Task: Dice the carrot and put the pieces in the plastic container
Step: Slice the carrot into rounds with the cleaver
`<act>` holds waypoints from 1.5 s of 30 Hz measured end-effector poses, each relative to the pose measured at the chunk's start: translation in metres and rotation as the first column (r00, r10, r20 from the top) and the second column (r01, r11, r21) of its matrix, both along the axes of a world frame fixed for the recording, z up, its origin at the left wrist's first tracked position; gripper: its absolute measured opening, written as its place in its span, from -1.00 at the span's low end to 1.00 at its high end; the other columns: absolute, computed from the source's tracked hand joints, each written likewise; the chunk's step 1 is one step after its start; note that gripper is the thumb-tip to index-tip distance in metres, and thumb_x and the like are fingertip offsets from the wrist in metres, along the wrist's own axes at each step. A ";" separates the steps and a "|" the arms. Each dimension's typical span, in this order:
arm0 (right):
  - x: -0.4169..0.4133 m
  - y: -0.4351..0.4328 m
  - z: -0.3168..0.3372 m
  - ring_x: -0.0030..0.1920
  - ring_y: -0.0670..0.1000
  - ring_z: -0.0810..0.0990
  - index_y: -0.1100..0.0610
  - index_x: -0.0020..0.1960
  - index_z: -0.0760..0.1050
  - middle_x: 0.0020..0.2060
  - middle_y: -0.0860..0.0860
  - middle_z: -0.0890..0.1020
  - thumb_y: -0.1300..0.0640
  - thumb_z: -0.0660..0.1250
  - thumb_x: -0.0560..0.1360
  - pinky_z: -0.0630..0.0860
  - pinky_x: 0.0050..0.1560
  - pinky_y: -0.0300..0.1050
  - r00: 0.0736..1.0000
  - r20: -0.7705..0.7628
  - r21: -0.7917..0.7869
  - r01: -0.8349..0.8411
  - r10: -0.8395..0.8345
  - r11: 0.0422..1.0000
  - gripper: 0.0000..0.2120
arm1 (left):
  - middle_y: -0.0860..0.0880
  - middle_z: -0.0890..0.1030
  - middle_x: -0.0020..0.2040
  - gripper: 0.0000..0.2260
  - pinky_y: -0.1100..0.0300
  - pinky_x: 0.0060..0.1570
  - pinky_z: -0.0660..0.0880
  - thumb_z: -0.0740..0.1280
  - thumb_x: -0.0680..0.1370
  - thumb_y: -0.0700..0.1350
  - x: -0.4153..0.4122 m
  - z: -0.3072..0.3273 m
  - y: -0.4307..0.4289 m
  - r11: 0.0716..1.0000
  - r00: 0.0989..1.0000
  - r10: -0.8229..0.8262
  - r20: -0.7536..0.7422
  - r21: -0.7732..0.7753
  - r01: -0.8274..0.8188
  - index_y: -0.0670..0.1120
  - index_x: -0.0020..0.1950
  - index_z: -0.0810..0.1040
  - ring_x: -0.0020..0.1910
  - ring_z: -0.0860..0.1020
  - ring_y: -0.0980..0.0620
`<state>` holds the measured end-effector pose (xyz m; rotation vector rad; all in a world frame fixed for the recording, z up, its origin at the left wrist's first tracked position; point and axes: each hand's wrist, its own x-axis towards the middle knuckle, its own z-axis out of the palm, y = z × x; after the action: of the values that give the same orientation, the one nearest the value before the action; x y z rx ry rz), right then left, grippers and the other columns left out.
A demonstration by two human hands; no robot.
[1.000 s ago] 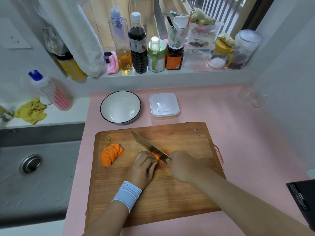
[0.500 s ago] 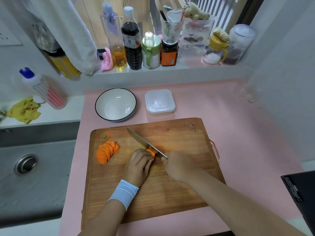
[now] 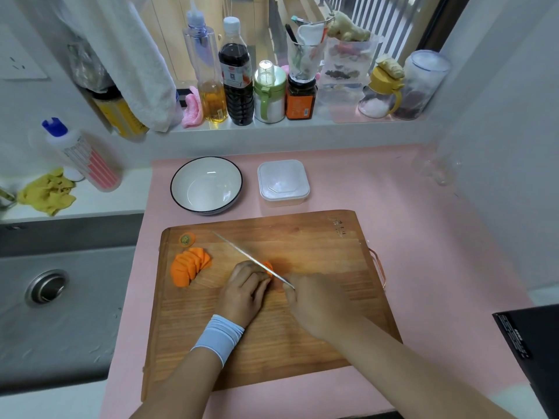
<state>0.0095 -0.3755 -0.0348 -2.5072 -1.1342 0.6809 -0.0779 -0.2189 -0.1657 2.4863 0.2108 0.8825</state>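
On the wooden cutting board my left hand curls over a short carrot piece, mostly hidden under the fingers. My right hand grips the knife by its handle, and the blade stands edge-down against the carrot right beside my left fingertips. A fan of carrot slices lies on the board's left, with the cut-off carrot top just behind it. The plastic container, lid on, sits behind the board.
A white bowl with a dark rim stands left of the container on the pink counter. The sink is on the left. Bottles and jars line the window sill. A black box sits at the right edge.
The knife has turned from showing its flat side to standing edge-on at the carrot. Both hands stay in place on the board. The view has shifted slightly.
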 end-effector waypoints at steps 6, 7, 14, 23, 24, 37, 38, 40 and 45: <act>-0.004 -0.005 -0.003 -0.16 0.13 0.59 -0.03 0.02 0.51 -0.18 0.02 0.64 0.04 0.12 0.64 0.33 -0.24 -0.08 1.000 -0.003 0.042 0.016 -0.016 0.999 -0.81 | -0.08 0.63 -0.07 -0.93 0.30 0.26 0.36 0.40 0.53 -0.23 0.001 0.001 -0.001 1.000 0.999 0.000 0.038 0.010 0.000 -0.22 -0.08 0.66 0.02 0.54 -0.07; -0.003 -0.006 -0.003 -0.17 0.11 0.58 -0.03 0.00 0.50 -0.20 0.01 0.63 0.05 0.12 0.64 0.34 -0.24 -0.08 1.000 -0.012 0.035 0.015 -0.015 0.999 -0.81 | -0.08 0.62 -0.06 -0.92 0.31 0.27 0.35 0.39 0.54 -0.22 0.001 0.002 -0.001 1.000 0.999 0.001 0.041 0.009 -0.002 -0.22 -0.09 0.66 0.03 0.54 -0.06; 0.004 -0.003 0.003 -0.19 0.12 0.59 0.04 -0.09 0.53 -0.21 0.04 0.62 0.04 0.13 0.63 0.51 -0.19 -0.01 0.998 -0.047 -0.056 0.042 -0.045 0.998 -0.76 | -0.08 0.64 -0.07 -0.99 0.26 0.24 0.39 0.44 0.49 -0.29 0.001 0.001 0.001 1.000 1.000 -0.011 0.015 -0.020 0.011 -0.21 -0.11 0.66 0.03 0.55 -0.07; 0.010 0.010 0.018 -0.21 0.14 0.55 0.15 -0.10 0.53 -0.14 0.12 0.60 0.07 0.15 0.65 0.39 -0.27 -0.08 0.998 -0.049 -0.164 0.033 -0.042 0.986 -0.73 | -0.07 0.62 -0.11 -0.91 0.21 0.18 0.44 0.38 0.54 -0.23 0.001 0.002 0.000 0.999 1.000 -0.004 0.010 -0.043 0.004 -0.22 -0.13 0.65 0.00 0.54 -0.07; 0.010 0.012 0.019 -0.23 0.13 0.54 0.16 -0.11 0.53 -0.15 0.12 0.60 0.08 0.15 0.65 0.37 -0.31 -0.08 0.998 -0.046 -0.176 0.025 -0.034 0.984 -0.74 | -0.07 0.62 -0.11 -0.91 0.20 0.18 0.45 0.39 0.54 -0.23 0.001 0.002 0.001 0.999 1.000 -0.004 0.008 -0.044 0.004 -0.22 -0.13 0.65 0.00 0.54 -0.07; 0.021 0.031 0.021 -0.21 0.07 0.55 0.18 0.02 0.54 -0.14 0.09 0.59 0.13 0.14 0.65 0.42 -0.33 -0.12 0.988 -0.137 -0.269 0.033 -0.072 0.963 -0.78 | -0.05 0.62 -0.09 -0.91 0.27 0.20 0.40 0.39 0.55 -0.20 0.002 0.000 0.002 0.997 1.000 -0.001 -0.003 -0.079 0.001 -0.18 -0.12 0.66 0.01 0.54 -0.05; 0.023 0.033 0.021 -0.24 0.05 0.54 0.18 0.03 0.55 -0.15 0.09 0.59 0.13 0.14 0.65 0.40 -0.36 -0.13 0.987 -0.146 -0.279 0.030 -0.073 0.960 -0.77 | -0.05 0.62 -0.09 -0.90 0.27 0.21 0.40 0.39 0.55 -0.20 0.002 0.000 0.002 0.997 1.000 0.000 -0.006 -0.079 0.000 -0.18 -0.12 0.66 0.02 0.54 -0.04; 0.026 0.036 0.021 -0.26 0.04 0.50 0.21 0.05 0.56 -0.19 0.07 0.56 0.15 0.12 0.66 0.38 -0.38 -0.14 0.988 -0.147 -0.302 0.010 -0.056 0.953 -0.75 | -0.05 0.62 -0.09 -0.90 0.28 0.22 0.39 0.38 0.55 -0.19 0.002 0.000 0.003 0.997 1.000 -0.002 -0.008 -0.083 0.001 -0.18 -0.12 0.66 0.03 0.54 -0.03; 0.028 0.040 0.013 -0.31 0.03 0.48 0.20 0.02 0.56 -0.20 0.08 0.56 0.14 0.14 0.66 0.36 -0.41 -0.16 0.981 -0.175 -0.310 0.019 -0.077 0.951 -0.76 | -0.06 0.62 -0.08 -0.92 0.27 0.22 0.39 0.39 0.54 -0.21 0.001 -0.001 0.003 0.996 1.000 -0.012 -0.010 -0.091 0.011 -0.19 -0.10 0.66 0.03 0.54 -0.04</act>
<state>0.0372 -0.3357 -0.0217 -2.6399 -0.9593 1.1290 -0.0771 -0.2156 -0.1664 2.4062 0.2353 0.8363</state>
